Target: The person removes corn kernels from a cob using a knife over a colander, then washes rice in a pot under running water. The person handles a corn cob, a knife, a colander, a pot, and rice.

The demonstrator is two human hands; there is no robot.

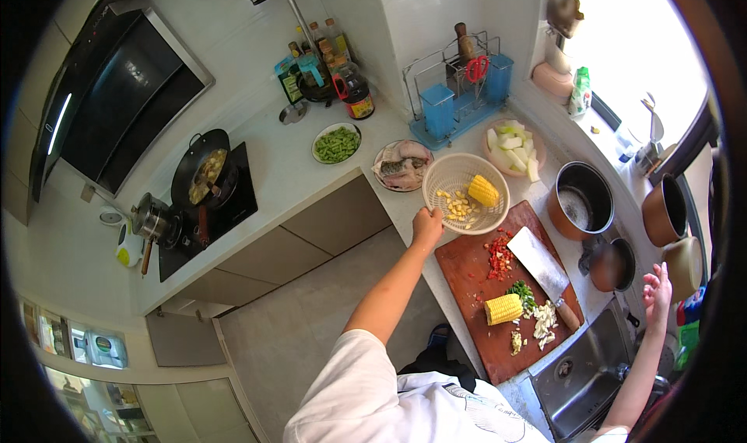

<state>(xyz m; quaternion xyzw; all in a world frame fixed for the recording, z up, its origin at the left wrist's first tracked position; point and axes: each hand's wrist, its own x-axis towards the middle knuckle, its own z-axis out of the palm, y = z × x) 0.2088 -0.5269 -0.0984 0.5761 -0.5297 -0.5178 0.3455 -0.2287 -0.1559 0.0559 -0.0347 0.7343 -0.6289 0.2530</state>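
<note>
My left hand (428, 228) grips the near-left rim of a cream plastic colander (435, 172). Inside it lie a piece of corn cob (484, 191) and several pale yellow chunks (458, 207). My right hand (658, 294) is raised above the sink side with fingers apart and nothing in it. A wooden cutting board (467, 320) lies in front of me. On it are a cleaver (540, 265), a second corn piece (503, 309), chopped red pepper (500, 257), chopped green onion (522, 295), sliced garlic (545, 321) and a small minced heap (517, 342).
Beyond the colander stand a plate of fish (402, 166), a bowl of pale melon-like pieces (513, 145) and a plate of cut green beans (337, 144). Pots (580, 201) line the right, above a steel sink (583, 379). A wok (204, 172) with food sits on the stove (245, 192).
</note>
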